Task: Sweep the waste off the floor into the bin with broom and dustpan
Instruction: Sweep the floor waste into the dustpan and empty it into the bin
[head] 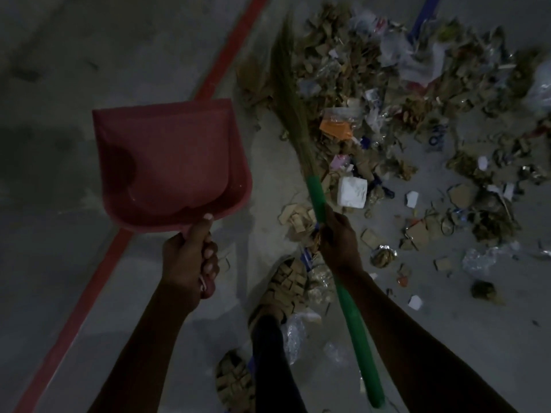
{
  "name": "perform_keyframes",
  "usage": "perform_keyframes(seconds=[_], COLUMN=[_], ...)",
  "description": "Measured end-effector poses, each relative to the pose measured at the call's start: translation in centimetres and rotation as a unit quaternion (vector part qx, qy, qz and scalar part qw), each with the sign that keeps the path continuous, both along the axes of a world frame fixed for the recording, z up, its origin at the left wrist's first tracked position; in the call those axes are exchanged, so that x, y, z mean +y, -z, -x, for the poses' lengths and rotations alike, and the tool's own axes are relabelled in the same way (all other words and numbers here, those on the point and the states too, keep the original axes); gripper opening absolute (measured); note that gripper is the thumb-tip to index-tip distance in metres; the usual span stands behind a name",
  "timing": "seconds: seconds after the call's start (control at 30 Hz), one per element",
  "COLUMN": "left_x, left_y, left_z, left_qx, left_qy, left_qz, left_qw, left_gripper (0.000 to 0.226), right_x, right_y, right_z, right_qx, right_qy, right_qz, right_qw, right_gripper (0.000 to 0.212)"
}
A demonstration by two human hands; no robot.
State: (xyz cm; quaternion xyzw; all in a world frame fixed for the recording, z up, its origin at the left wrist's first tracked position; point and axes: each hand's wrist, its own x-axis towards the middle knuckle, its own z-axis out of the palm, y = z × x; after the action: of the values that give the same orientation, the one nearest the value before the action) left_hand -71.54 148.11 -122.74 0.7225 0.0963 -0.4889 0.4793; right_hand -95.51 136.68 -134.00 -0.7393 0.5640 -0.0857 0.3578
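Note:
My left hand (190,257) grips the handle of a red dustpan (167,162), held above the floor at left with its pan empty. My right hand (338,239) grips the green handle of a grass broom (316,198). The broom's bristles (287,84) reach forward to the left edge of a wide waste pile (402,114) of cardboard scraps, paper, plastic bags and wrappers spread over the right half of the grey floor. No bin is in view.
A red line (226,55) runs diagonally across the concrete floor, passing under the dustpan. A blue line (423,16) shows at the top right. My sandalled feet (283,290) stand among scraps and clear plastic (293,335) near the bottom centre.

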Motion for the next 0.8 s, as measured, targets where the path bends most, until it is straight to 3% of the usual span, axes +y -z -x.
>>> perform_keyframes(seconds=[0.2,0.43,0.6,0.8], left_x=[-5.3,-9.4,-11.1,-11.8], left_y=[1.5,3.3,4.0,4.7], left_z=[-1.0,-3.3,-4.5,-5.6], left_qx=[0.016,0.023,0.031,0.017], left_qy=[-0.022,0.001,0.023,0.045], left_qz=[-0.006,-0.033,-0.033,-0.011], left_qw=[1.0,0.999,0.999,0.999], left_gripper=[0.039,0.045,0.048,0.046], right_x=[-8.4,-15.1,-18.9,-22.1], right_y=[2.6,4.8,4.9,3.3], right_z=[-8.5,-13.7,-8.4,-1.2], right_qx=[0.02,0.21,0.282,0.347], right_qy=[-0.069,-0.191,-0.16,0.006], right_qz=[-0.036,-0.051,-0.004,-0.038], right_qw=[0.997,0.958,0.946,0.937], right_gripper=[0.054,0.049,0.039,0.041])
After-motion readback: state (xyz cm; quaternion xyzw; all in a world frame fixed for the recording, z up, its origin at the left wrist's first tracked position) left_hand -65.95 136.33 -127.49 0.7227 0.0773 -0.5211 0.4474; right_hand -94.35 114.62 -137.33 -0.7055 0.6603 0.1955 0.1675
